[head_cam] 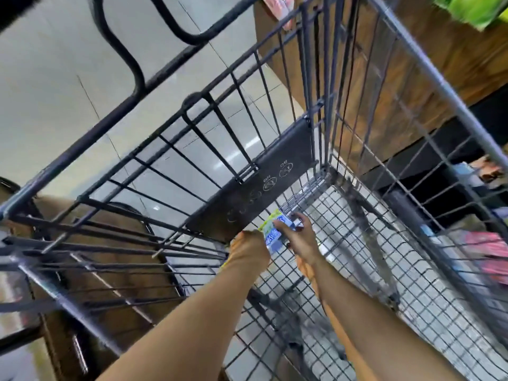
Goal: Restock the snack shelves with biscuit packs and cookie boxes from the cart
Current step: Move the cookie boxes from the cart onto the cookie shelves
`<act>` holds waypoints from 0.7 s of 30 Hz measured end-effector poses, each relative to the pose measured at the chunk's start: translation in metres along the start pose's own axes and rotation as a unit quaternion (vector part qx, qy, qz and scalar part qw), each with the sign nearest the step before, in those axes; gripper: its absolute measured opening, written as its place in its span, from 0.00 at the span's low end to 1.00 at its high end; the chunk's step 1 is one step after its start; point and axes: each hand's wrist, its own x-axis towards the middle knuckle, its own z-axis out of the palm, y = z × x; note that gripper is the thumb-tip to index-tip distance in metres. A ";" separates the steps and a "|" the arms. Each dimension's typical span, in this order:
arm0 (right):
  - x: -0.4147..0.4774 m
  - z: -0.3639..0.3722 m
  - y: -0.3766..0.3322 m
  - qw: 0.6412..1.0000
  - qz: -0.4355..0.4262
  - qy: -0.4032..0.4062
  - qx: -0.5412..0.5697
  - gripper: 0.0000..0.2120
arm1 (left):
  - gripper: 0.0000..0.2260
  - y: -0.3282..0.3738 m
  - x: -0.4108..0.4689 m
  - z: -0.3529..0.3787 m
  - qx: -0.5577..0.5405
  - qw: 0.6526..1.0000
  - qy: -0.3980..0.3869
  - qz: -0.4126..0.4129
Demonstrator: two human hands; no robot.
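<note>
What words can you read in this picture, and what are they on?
"NO": seen upside down, twice, above round signs on the cart's dark flap.
Blue letters on the pack held by the left hand and the right hand: too blurred to read.
Pink packs on the shelf: too blurred to read.

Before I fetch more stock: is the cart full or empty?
Nearly empty: bare wire floor, a blue-green pack held by left hand and right hand.
</note>
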 end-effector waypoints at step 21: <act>-0.265 -0.282 -0.104 0.968 -0.003 -0.251 -0.016 0.36 | 0.22 0.164 -0.229 -0.039 -0.392 0.820 -0.354 0.219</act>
